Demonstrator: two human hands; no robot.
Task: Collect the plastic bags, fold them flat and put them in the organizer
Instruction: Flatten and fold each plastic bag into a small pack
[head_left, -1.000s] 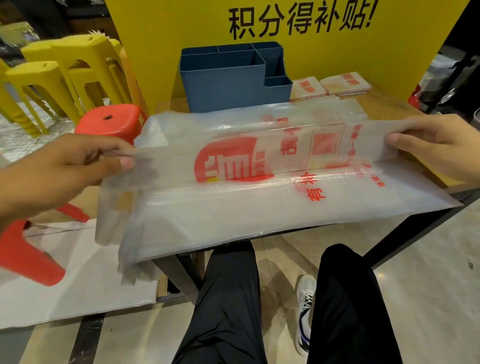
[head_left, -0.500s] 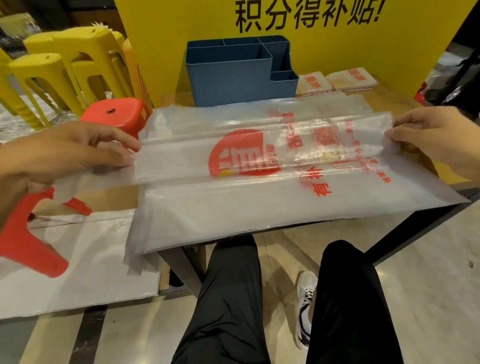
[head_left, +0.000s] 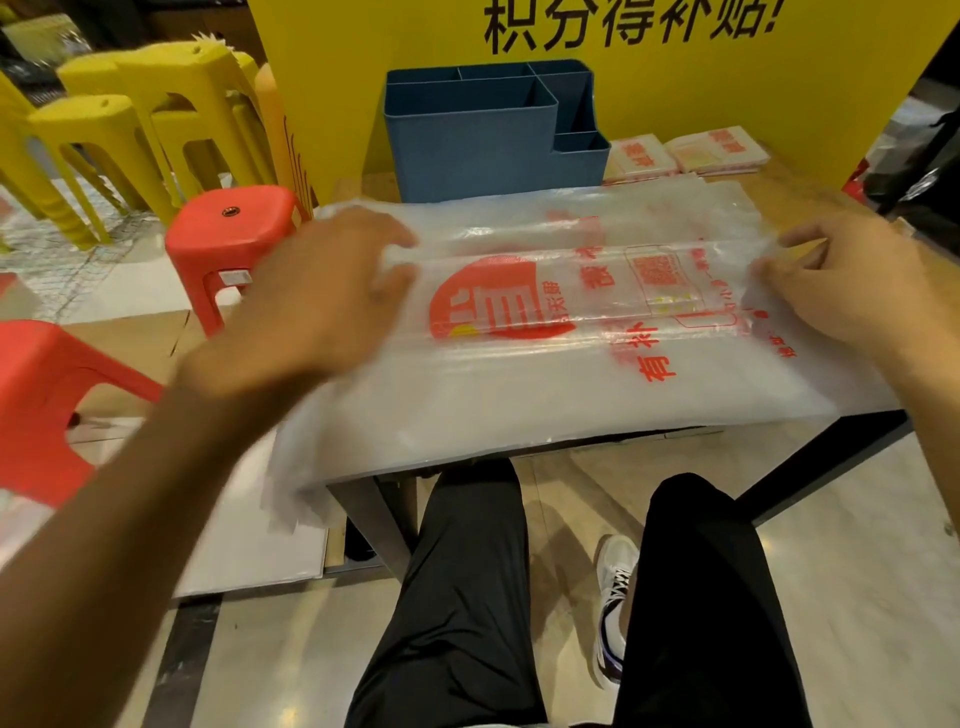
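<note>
On the bench (head_left: 810, 182), atop the loose stack (head_left: 519, 405), the folded bag (head_left: 571, 296) is pinched at both ends by left hand (head_left: 317, 301) and right hand (head_left: 852, 291). Slippery film could be dragged off the edge, or the fold sprung once released.

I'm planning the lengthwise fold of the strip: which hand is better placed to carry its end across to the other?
Probably the right hand. It pinches the plastic bag by its very end, while the left hand lies over the other end and can hold it on the stack of bags.
</note>
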